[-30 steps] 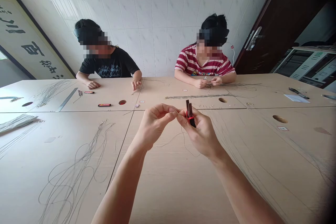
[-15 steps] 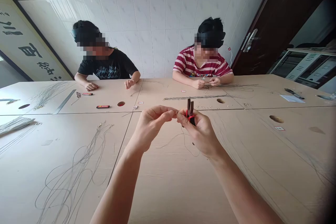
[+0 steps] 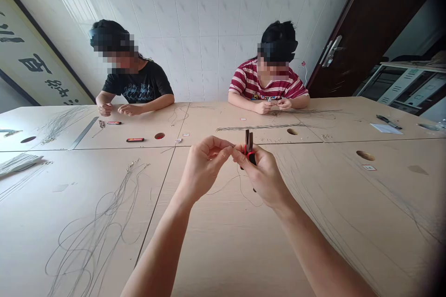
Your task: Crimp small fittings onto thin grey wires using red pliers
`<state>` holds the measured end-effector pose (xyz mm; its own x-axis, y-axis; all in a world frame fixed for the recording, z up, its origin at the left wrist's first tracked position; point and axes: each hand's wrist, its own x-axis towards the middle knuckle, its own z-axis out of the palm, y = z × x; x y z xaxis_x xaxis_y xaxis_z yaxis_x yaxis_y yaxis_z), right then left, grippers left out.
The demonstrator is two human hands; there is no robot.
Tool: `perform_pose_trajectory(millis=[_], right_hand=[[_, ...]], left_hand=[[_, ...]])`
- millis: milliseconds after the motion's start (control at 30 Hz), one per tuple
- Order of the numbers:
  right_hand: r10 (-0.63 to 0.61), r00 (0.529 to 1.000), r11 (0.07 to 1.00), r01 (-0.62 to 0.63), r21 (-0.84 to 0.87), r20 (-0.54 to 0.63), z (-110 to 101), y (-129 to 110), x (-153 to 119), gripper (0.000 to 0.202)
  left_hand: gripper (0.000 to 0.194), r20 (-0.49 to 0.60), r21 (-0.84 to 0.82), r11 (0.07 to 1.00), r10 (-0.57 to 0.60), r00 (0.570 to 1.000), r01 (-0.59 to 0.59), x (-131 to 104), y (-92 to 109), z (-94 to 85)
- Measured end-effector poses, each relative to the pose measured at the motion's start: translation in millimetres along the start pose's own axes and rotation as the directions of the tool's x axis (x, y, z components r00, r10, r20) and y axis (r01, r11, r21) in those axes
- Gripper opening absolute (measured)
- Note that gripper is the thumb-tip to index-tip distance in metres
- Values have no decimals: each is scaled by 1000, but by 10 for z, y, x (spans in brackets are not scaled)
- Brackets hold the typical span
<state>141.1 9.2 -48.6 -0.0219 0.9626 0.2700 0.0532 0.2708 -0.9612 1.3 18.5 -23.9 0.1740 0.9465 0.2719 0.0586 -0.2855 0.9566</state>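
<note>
My left hand pinches the end of a thin cord, its thumb and forefinger meeting the fingertips of the other hand. In the palm of my right hand sits a pair of pliers with red and black handles, jaws pointing up and away. The right thumb and forefinger also pinch at the cord's end. Any small part between the fingertips is too small to make out. The cord hangs in a loose loop below both hands, above the table.
A bundle of looped cords with metal ends lies on my left, and more thin cords on my right. Across the table sit two people; the one in stripes handles small things. A black-and-red marker-like stick and a cable hole are farther off.
My fingertips have drawn closer together, with the pliers shifting slightly left. The person in black has brought both hands together toward the left. The view has tilted a little.
</note>
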Motion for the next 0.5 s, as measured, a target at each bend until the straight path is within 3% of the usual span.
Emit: perform_pose_trajectory(millis=[267,500], right_hand=[[51,997,998,-53,-28,-63,-7,-35,0,28],[7,999,998,-10,-66,-51,-9,-77,-22,28]], left_hand=[[11,-46,95,995,-3,999,7,16,18,-89],[12,3,112,993,-40,999,40,9,37,-131]])
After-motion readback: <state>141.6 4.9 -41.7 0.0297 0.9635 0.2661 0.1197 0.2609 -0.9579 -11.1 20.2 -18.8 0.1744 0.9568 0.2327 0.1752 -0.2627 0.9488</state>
